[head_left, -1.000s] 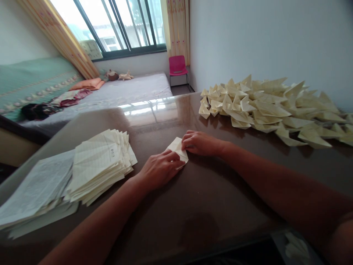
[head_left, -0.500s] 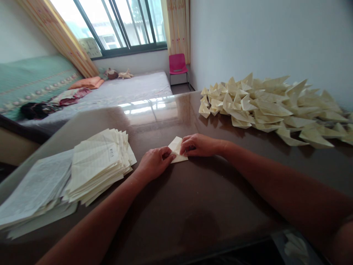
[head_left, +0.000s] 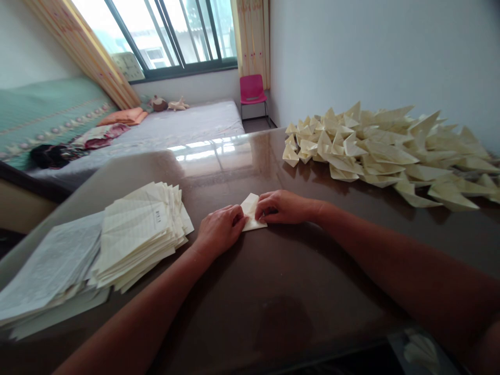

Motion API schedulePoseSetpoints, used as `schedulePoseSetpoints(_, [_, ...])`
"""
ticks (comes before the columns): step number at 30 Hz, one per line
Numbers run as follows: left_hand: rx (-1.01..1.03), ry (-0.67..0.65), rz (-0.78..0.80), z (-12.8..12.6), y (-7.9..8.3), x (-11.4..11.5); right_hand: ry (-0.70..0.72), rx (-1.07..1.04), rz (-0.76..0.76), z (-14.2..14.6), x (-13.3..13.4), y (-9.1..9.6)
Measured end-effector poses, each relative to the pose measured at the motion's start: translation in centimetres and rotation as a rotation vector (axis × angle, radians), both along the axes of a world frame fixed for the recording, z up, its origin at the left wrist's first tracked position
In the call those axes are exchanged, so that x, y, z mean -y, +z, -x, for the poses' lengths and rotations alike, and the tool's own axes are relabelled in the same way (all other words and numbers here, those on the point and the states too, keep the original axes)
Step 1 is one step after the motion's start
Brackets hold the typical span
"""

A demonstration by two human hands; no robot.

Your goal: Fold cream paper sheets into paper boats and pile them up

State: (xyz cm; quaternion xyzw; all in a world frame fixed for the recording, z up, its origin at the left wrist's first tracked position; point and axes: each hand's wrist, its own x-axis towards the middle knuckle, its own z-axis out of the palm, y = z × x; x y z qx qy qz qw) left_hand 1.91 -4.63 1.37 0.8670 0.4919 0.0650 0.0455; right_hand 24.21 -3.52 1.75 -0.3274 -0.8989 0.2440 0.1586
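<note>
Both grips (head_left: 221, 229) (head_left: 283, 207) on paper (head_left: 251, 212), apex away

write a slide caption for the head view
Left hand and right hand grip a folded paper on a brown table, between stacked sheets and a heap of folded shapes.

We sit at a glossy dark brown table (head_left: 253, 281) that mirrors the daylight from a wide dark-framed window (head_left: 164, 31) hung with pale orange patterned curtains (head_left: 252, 36). Beneath it we see a low bed with a grey-lilac sheet (head_left: 187, 127), a small pink plastic chair (head_left: 252, 89) and a bare white wall (head_left: 371, 52)
</note>
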Motion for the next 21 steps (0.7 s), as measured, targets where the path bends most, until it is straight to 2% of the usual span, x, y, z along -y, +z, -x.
schedulePoseSetpoints(7, [-0.01, -0.027, -0.017, 0.13, -0.33, -0.24, -0.026, 0.006, -0.019, 0.05, 0.12, -0.02])
schedulePoseSetpoints(18, [-0.106, 0.003, -0.083, -0.31, -0.11, 0.36, 0.062, 0.134, -0.16, -0.18, 0.52, 0.5])
schedulePoseSetpoints(21, [-0.05, -0.084, -0.189, -0.36, 0.0, 0.71, 0.066, 0.148, -0.191, -0.22, 0.62, 0.54])
